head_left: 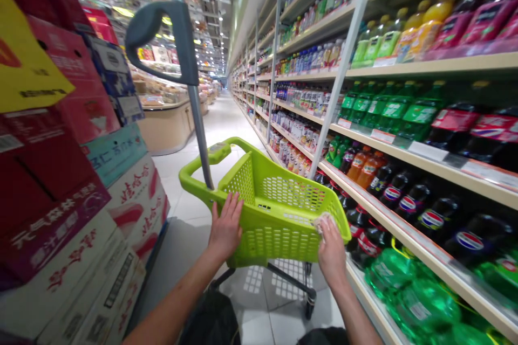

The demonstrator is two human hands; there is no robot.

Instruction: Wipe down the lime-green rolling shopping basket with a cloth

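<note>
A lime green plastic shopping basket [279, 194] on wheels stands in the aisle in front of me, its grey pull handle [178, 38] raised on a metal pole. My left hand [225, 226] lies flat against the basket's near left wall, fingers stretched out. My right hand [332, 248] presses a small whitish cloth [322, 221] against the basket's near right rim, fingers closed on it. The basket looks empty inside.
Shelves of bottled drinks [404, 118] run along the right, close to the basket. Stacked red and white cartons [60, 199] line the left. The white tiled aisle floor [226, 118] runs ahead. A counter [165, 118] stands at the left further on.
</note>
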